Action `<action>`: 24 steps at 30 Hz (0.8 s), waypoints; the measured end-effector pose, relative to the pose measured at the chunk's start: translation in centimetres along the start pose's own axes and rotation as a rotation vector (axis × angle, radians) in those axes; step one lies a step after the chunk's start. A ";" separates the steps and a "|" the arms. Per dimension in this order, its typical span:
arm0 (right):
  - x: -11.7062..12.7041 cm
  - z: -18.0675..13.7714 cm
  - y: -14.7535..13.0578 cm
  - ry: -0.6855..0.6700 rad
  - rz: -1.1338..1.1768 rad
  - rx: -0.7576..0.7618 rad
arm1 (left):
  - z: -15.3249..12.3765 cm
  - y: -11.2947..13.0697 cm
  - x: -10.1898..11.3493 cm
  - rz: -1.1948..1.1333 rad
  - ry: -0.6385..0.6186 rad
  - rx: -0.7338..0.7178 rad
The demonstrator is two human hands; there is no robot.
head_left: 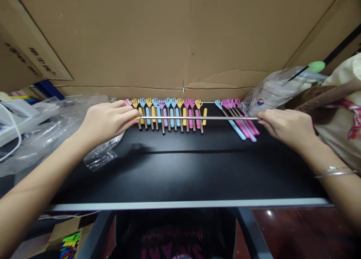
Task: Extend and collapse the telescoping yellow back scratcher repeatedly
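My left hand [108,120] and my right hand [284,126] each pinch one end of a thin silver telescopic rod [197,118], stretched out level above the black table [183,168]. Under the rod lies a row of several small back scratchers [169,114] with hand-shaped heads and yellow, blue, pink and purple grips, set side by side. A second, looser bunch of pink and blue scratchers [239,118] lies near my right hand.
A wall of brown cardboard [175,37] stands behind the table. Crumpled clear plastic bags [56,123] lie at the left, another clear bag [270,91] and a cloth bag [338,101] at the right. The table's grey front edge [186,204] runs below.
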State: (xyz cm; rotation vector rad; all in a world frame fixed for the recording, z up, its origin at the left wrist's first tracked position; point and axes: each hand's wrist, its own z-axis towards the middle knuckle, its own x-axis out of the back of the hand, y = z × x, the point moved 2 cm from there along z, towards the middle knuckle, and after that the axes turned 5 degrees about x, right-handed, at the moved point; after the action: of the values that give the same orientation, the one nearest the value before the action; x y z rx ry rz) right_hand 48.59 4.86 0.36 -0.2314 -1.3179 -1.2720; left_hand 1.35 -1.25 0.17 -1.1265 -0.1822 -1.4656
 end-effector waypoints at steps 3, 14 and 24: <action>-0.8 -0.6 1.3 -0.022 -0.015 -0.058 | -1.0 -1.2 -1.1 -0.036 -0.013 0.044; -1.9 -1.2 2.3 -0.076 -0.010 -0.081 | -1.7 -2.1 -1.7 -0.077 -0.056 0.077; -2.1 -2.2 1.7 -0.082 0.028 -0.062 | -3.2 -1.8 -2.7 -0.243 -0.122 0.169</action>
State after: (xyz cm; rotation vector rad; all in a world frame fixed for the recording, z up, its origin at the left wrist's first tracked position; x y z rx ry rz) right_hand 51.71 4.99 -1.16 -0.3474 -1.3417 -1.2923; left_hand -2.33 -1.13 -2.56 -1.0841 -0.5342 -1.5624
